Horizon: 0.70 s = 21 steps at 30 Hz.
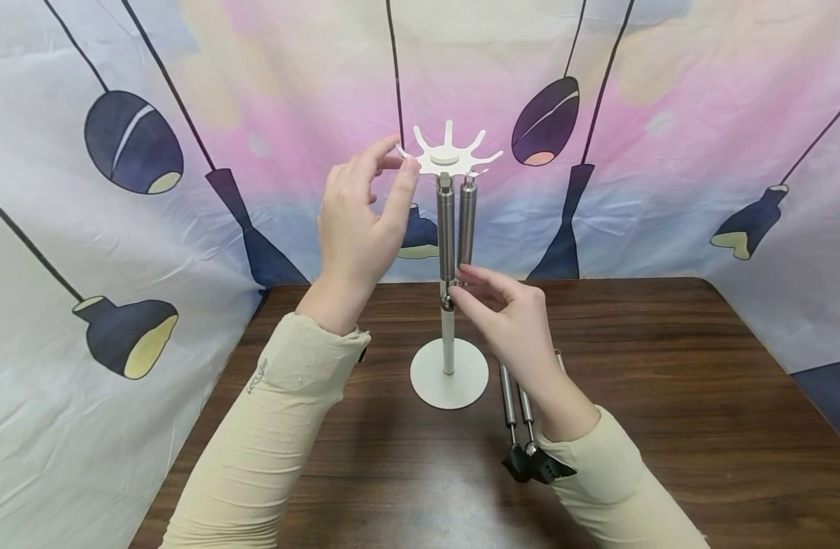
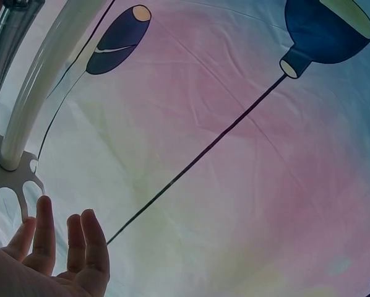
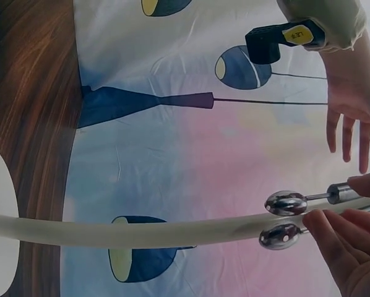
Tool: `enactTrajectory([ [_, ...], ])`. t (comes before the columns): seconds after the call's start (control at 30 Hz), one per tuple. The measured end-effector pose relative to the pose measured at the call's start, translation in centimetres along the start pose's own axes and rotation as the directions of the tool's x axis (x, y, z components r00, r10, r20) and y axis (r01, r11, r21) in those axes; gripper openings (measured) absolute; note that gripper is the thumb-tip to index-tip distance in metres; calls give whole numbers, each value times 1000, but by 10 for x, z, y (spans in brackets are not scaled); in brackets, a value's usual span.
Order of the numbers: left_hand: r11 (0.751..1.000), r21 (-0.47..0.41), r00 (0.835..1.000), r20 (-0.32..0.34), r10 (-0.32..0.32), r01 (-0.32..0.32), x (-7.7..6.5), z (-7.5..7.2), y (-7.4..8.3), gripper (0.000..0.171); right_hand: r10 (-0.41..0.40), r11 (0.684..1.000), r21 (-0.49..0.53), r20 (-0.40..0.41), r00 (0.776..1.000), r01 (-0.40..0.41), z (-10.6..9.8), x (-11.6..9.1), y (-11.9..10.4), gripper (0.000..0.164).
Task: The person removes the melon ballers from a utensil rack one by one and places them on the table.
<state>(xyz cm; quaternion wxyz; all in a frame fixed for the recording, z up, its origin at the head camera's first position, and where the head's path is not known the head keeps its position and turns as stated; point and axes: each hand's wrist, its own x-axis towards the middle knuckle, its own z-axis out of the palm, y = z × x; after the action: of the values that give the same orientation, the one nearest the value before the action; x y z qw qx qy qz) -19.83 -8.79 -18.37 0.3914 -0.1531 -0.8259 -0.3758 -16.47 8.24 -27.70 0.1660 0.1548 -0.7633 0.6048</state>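
Note:
A white stand (image 1: 448, 328) with a spoked top of curved hooks stands on the table. Two steel-handled utensils hang below its top: the nearer one (image 1: 446, 229) in front of the pole, the other (image 1: 467, 221) just behind to the right. Their small rounded metal heads (image 3: 286, 203) point down. My left hand (image 1: 365, 206) pinches a hook on the left of the spoked top between thumb and index finger, other fingers raised. With thumb and fingertips, my right hand (image 1: 512, 316) pinches the lower handle of a hanging utensil, close to its head.
More steel-handled utensils (image 1: 508, 400) lie on the dark wooden table (image 1: 667, 396) right of the stand's round base, partly hidden by my right forearm. A printed cloth (image 1: 290, 91) with lamp pictures hangs behind the table and along its sides.

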Motion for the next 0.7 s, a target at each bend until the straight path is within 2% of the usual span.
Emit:
enactTrajectory([
  [0.37,1000,-29,1000,-12,-1,0,-1,0,0,44,-95,990,-104,-27,995,92,11,12,-3,31],
  [0.7,999,-36,1000,-2,-6,6,-2,-1,0,45,-174,981,-94,-56,983,168,10,7,-11,26],
])
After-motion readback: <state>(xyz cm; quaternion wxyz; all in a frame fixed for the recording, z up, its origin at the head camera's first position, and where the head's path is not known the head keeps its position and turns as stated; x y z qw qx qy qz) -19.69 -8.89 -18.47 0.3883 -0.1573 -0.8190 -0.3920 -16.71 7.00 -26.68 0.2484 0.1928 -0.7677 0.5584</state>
